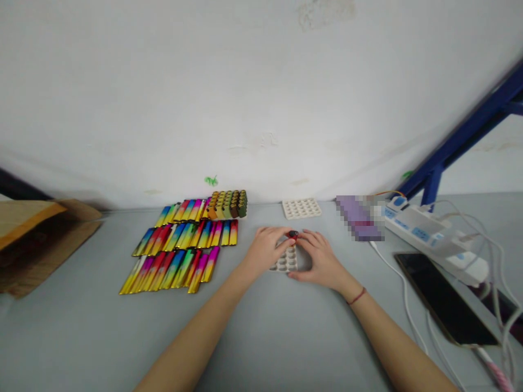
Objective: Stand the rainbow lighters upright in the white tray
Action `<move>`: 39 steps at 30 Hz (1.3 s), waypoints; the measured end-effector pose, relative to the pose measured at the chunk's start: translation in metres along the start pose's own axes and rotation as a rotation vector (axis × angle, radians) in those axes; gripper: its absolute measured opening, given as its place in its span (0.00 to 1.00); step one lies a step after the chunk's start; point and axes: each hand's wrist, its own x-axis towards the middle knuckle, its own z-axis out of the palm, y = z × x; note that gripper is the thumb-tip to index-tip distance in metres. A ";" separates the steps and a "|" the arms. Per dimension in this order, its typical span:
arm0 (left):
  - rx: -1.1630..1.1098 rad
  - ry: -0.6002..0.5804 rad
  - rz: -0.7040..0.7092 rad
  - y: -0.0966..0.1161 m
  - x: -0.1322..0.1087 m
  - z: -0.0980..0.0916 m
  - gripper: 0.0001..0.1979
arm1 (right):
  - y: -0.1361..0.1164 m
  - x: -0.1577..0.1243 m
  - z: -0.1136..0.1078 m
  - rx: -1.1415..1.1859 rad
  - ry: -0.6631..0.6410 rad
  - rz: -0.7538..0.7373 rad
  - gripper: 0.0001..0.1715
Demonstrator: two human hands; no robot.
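My left hand (266, 249) and my right hand (320, 257) meet over a small white tray with round holes (286, 263) lying on the grey table (261, 326). Between the fingertips of both hands sits a small red and black piece (293, 235), pinched just above the tray's far edge. The fingers of both hands are curled. My right wrist wears a thin red band (357, 296). To the left lie rows of several rainbow-coloured lighters (180, 250), flat on the table.
A block of upright lighters (227, 204) and a second white holed tray (301, 208) stand near the wall. On the right are a white power strip (425, 234) with cables and a dark phone (443, 296). Cardboard boxes (28, 239) sit at the left.
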 end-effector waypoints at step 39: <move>-0.694 0.101 -0.480 -0.001 -0.062 -0.068 0.14 | 0.003 -0.003 -0.001 -0.040 0.016 -0.033 0.42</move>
